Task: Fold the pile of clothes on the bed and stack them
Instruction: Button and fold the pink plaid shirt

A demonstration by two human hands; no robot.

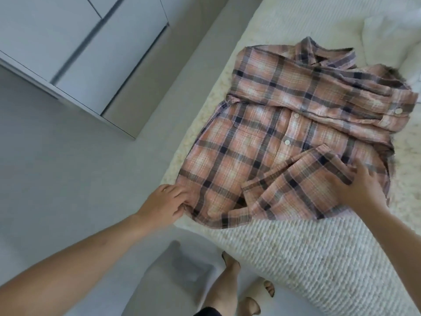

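Note:
A pink and navy plaid button-up shirt (273, 142) lies spread on the bed, collar at the far end and hem toward me. One sleeve is folded across the chest. My left hand (166, 201) pinches the hem corner at the bed's left edge. My right hand (360, 188) grips the lower right flap, which is turned over onto the shirt front.
The bed (296, 30) has a cream cover, with a ribbed knitted blanket (307, 258) hanging over its near corner. White pillows (396, 35) lie at the far right. A white wardrobe (75, 46) stands at the left across a grey floor. My feet (230, 283) are below.

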